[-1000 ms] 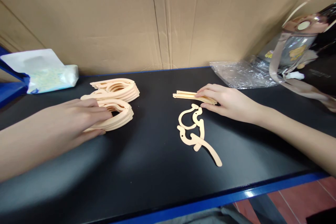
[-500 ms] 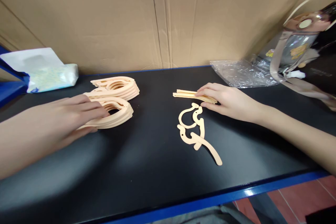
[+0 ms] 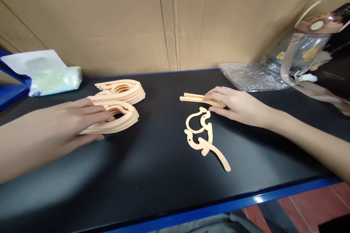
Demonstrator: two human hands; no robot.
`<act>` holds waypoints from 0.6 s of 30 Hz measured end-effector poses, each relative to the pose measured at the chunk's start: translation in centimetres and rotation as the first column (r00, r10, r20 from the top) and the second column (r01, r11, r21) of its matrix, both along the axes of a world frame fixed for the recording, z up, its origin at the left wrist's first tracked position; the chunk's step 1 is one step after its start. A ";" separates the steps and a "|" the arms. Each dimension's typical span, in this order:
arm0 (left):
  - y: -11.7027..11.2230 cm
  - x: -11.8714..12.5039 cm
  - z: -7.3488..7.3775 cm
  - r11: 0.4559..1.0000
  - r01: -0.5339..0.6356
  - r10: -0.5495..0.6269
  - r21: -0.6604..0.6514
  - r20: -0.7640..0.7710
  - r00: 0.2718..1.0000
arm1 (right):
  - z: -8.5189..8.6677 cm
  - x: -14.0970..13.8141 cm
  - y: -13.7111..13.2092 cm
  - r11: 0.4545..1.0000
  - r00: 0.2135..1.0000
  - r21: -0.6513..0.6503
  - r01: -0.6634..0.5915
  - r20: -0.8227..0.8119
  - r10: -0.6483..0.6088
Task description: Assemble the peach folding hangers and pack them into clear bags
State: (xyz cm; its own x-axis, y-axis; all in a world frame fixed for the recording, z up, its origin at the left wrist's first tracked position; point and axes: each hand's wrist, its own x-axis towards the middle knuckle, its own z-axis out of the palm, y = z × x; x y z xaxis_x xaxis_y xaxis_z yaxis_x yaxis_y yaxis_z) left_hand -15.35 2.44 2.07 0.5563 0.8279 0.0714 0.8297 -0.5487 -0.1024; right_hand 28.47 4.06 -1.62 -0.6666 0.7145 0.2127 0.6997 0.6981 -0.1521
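Note:
On the left, my left hand (image 3: 73,123) lies over the nearer stack of beige curved plastic pieces (image 3: 128,118). Its fingers stretch across the top, while the thumb is out to the near side, apart from the stack. A second stack of the same looped pieces (image 3: 136,93) sits right behind. My right hand (image 3: 231,103) has its fingers and thumb around a small bundle of slim beige channelled bars (image 3: 191,97) lying on the table. Just in front of it, several flat beige hook-shaped pieces (image 3: 210,138), which look like folding hanger parts, lie loosely overlapping.
The black table (image 3: 153,174) has a blue front edge. A tissue pack (image 3: 54,78) stands at the back left, and a clear plastic bag (image 3: 251,76) lies at the back right. Beside the bag stands a strapped water bottle (image 3: 308,49). A cardboard wall (image 3: 123,22) rises behind.
My left thumb has dropped slightly away from the near stack's side. My right hand and the beige pieces stay practically where they were.

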 end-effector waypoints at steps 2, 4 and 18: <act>-0.2 0.4 0.0 0.999 0.047 -0.046 0.024 -0.056 0.997 | 0.0 0.0 0.0 1.000 1.000 0.001 0.001 -0.001 -0.001; -0.4 1.3 0.1 0.993 0.098 -0.092 0.060 -0.087 0.992 | -0.1 0.0 0.0 1.000 1.000 -0.001 0.000 0.003 0.000; -0.5 2.1 0.6 0.993 0.115 -0.113 0.032 -0.063 0.992 | 0.0 0.1 0.0 1.000 1.000 0.004 -0.007 0.011 0.007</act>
State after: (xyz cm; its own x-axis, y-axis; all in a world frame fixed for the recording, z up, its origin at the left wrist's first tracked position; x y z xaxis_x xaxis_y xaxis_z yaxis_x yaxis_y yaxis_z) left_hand -13.26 1.95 2.66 0.6510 0.7565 0.0623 0.7536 -0.6343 -0.1721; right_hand 28.53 4.04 -1.59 -0.6742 0.7088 0.2078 0.6963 0.7037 -0.1414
